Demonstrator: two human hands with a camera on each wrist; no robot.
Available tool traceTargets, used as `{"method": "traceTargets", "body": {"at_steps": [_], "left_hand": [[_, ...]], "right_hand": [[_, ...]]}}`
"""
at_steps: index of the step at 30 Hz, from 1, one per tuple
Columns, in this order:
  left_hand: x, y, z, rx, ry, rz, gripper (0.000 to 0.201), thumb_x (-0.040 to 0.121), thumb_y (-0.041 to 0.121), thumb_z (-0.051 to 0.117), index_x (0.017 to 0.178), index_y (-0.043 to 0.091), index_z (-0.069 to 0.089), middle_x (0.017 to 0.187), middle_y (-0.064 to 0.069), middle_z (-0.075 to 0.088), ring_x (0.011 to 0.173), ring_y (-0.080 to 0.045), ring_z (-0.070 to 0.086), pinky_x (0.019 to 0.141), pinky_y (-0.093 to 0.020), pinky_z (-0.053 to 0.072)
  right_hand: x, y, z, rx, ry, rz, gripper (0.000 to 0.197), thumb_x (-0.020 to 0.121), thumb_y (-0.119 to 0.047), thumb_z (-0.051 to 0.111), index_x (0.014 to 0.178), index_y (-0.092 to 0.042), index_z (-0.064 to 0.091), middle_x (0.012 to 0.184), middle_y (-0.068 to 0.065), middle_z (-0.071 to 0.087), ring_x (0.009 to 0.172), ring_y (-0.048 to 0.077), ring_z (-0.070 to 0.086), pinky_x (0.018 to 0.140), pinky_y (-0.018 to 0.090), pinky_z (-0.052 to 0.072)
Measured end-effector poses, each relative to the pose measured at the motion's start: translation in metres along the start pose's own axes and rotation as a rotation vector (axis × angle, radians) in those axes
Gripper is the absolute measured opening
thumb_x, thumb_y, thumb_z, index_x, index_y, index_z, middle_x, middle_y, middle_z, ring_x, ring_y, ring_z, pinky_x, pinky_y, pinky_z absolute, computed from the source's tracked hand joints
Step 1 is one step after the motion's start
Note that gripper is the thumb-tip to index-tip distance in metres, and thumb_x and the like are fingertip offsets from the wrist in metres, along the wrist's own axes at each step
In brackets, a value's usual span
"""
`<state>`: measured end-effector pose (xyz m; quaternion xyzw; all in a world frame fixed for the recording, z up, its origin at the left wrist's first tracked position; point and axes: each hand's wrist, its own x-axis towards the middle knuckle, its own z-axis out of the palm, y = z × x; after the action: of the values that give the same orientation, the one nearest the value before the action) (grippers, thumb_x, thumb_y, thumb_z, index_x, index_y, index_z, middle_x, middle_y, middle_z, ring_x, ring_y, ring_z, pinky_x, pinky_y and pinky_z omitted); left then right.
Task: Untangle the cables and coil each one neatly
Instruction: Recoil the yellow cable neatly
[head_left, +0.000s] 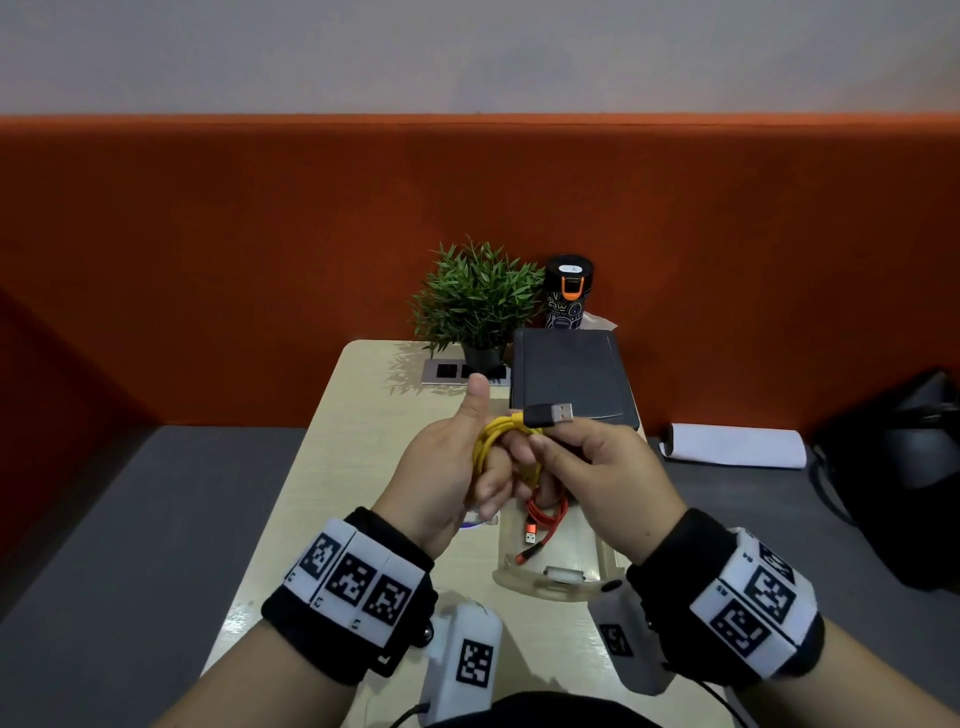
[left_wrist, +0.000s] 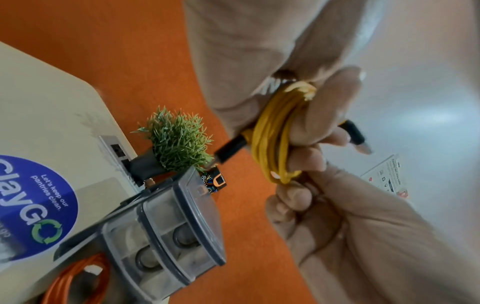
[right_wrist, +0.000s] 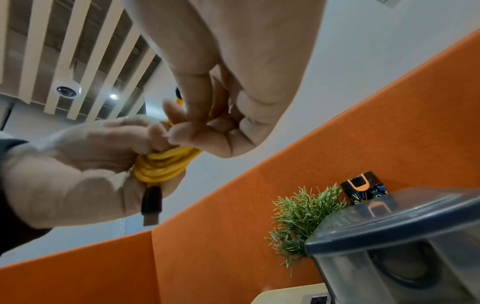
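A yellow cable (head_left: 493, 441) is wound in a coil around the fingers of my left hand (head_left: 447, 467), whose thumb points up. My right hand (head_left: 597, 467) pinches the cable's end just behind the black USB plug (head_left: 553, 414), which sticks out to the right above the coil. In the left wrist view the yellow coil (left_wrist: 272, 139) wraps my fingers, and a second black plug (left_wrist: 231, 151) juts from it. The right wrist view shows the same coil (right_wrist: 161, 166) with that plug (right_wrist: 151, 203) hanging down. An orange cable (head_left: 543, 519) lies coiled in a clear container (head_left: 550, 582) under my hands.
On the small beige table (head_left: 363, 415) stand a potted plant (head_left: 478, 301), a black tumbler (head_left: 568, 293), a dark flat lid (head_left: 571, 374) and a socket panel (head_left: 447, 371). A white paper roll (head_left: 737, 446) and a black bag (head_left: 909, 467) lie to the right. An orange partition stands behind.
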<state>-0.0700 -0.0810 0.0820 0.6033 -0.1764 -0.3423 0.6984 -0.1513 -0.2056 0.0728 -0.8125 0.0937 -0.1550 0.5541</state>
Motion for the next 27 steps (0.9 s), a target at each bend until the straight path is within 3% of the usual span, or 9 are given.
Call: {"method": "traceTargets", "body": {"at_steps": [3,6,10,14,17,20,23,25,27], "left_hand": [[-0.001,-0.006,0.007,-0.004,0.063,0.035,0.061,0.075,0.063,0.045,0.054,0.008,0.061,0.04,-0.01,0.048,0.042,-0.025,0.049,0.059,-0.031,0.051],[0.001,-0.007,0.004,0.13,0.143,0.107,0.052,0.07,0.063,0.052,0.052,0.017,0.067,0.053,-0.009,0.061,0.054,-0.024,0.059,0.071,-0.043,0.053],[0.004,-0.006,-0.006,0.277,0.199,0.145,0.044,0.079,0.057,0.049,0.054,0.028,0.071,0.054,0.002,0.065,0.055,-0.013,0.059,0.066,-0.035,0.053],[0.003,-0.011,-0.008,0.267,0.232,0.107,0.046,0.084,0.06,0.041,0.075,0.023,0.067,0.066,0.001,0.065,0.069,-0.023,0.065,0.072,-0.038,0.055],[-0.001,-0.011,-0.014,0.174,0.189,0.129,0.024,0.093,0.035,0.05,0.09,0.014,0.062,0.077,-0.003,0.064,0.077,-0.025,0.061,0.076,-0.045,0.053],[-0.005,-0.014,-0.019,0.245,0.193,0.174,0.004,0.09,0.011,0.06,0.091,0.013,0.063,0.089,-0.014,0.065,0.077,-0.026,0.062,0.07,-0.042,0.054],[-0.004,-0.018,-0.019,0.267,0.319,0.222,0.009,0.09,0.008,0.059,0.087,0.014,0.065,0.085,-0.011,0.067,0.074,-0.02,0.065,0.063,-0.031,0.057],[-0.003,-0.017,-0.017,0.222,0.419,0.248,0.008,0.091,0.007,0.059,0.087,0.013,0.064,0.079,-0.006,0.066,0.068,-0.018,0.067,0.06,-0.03,0.057],[-0.003,-0.017,-0.018,0.219,0.477,0.264,0.009,0.091,0.007,0.059,0.088,0.013,0.065,0.071,-0.002,0.063,0.06,-0.017,0.066,0.056,-0.028,0.057]], "right_hand": [[0.0,0.001,0.003,-0.038,0.055,-0.002,0.029,0.093,-0.009,0.055,0.077,-0.031,0.066,0.06,-0.009,0.064,0.055,0.005,0.06,0.054,0.018,0.049],[-0.001,0.003,0.004,-0.049,0.076,0.001,0.023,0.093,-0.013,0.055,0.092,-0.03,0.07,0.061,-0.014,0.064,0.056,0.001,0.058,0.055,0.017,0.047],[-0.001,0.007,0.004,-0.114,0.071,-0.014,0.016,0.093,-0.02,0.057,0.095,-0.02,0.073,0.058,-0.023,0.057,0.06,-0.001,0.054,0.056,0.016,0.042],[-0.001,0.01,0.003,-0.117,0.089,0.043,0.017,0.094,-0.019,0.055,0.099,-0.022,0.071,0.053,-0.027,0.055,0.056,-0.004,0.053,0.052,0.012,0.04],[0.0,0.012,-0.001,-0.092,0.134,0.058,0.022,0.094,-0.017,0.056,0.108,-0.026,0.07,0.052,-0.031,0.056,0.056,-0.006,0.054,0.06,0.013,0.044],[0.002,0.012,-0.005,-0.057,0.157,0.067,0.023,0.093,-0.015,0.055,0.108,-0.026,0.07,0.05,-0.021,0.058,0.047,0.001,0.05,0.053,0.019,0.046],[0.0,0.01,-0.003,-0.034,0.158,0.08,0.025,0.094,-0.015,0.055,0.109,-0.029,0.068,0.049,-0.014,0.058,0.045,0.004,0.047,0.051,0.024,0.048],[-0.001,0.01,-0.001,-0.029,0.17,0.076,0.024,0.094,-0.015,0.055,0.111,-0.026,0.069,0.058,-0.009,0.062,0.048,0.005,0.05,0.056,0.031,0.051],[0.0,0.011,-0.001,-0.036,0.182,0.062,0.025,0.093,-0.016,0.055,0.112,-0.027,0.069,0.068,-0.007,0.065,0.052,0.004,0.052,0.06,0.03,0.052]]}}
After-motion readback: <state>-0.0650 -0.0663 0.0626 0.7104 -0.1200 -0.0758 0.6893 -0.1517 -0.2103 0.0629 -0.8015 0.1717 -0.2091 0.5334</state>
